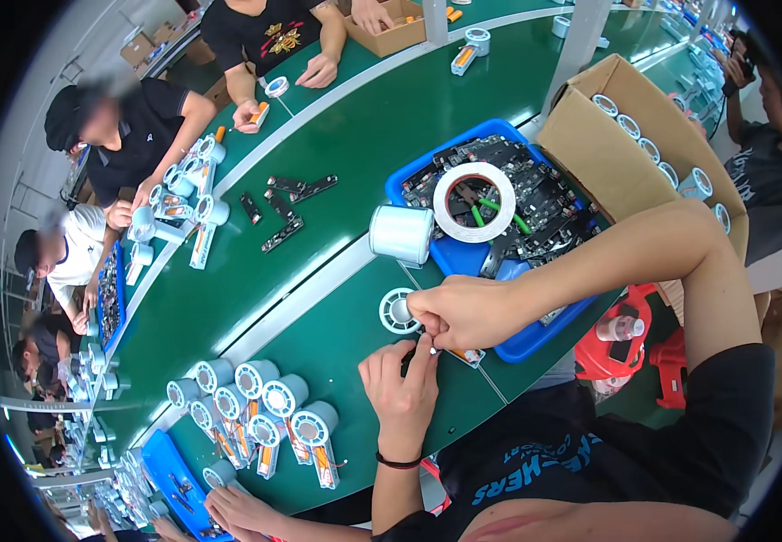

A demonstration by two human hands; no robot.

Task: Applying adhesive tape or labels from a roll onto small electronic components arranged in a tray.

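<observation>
At the green bench's near edge I see my left hand [400, 379] pinching a small dark part [433, 350] — my right hand [458, 310] grips it too, beside a white plastic reel [397, 311]. Rightward, the blue plastic tray [535, 339] holds black strips and a tape ring — the brown cardboard box [603, 163] holds white reels.

Left hand [402, 379] and right hand [459, 312] together, fingertips pinched, right elbow bent.

Both hands [436, 348] on a small part [463, 355]
</observation>
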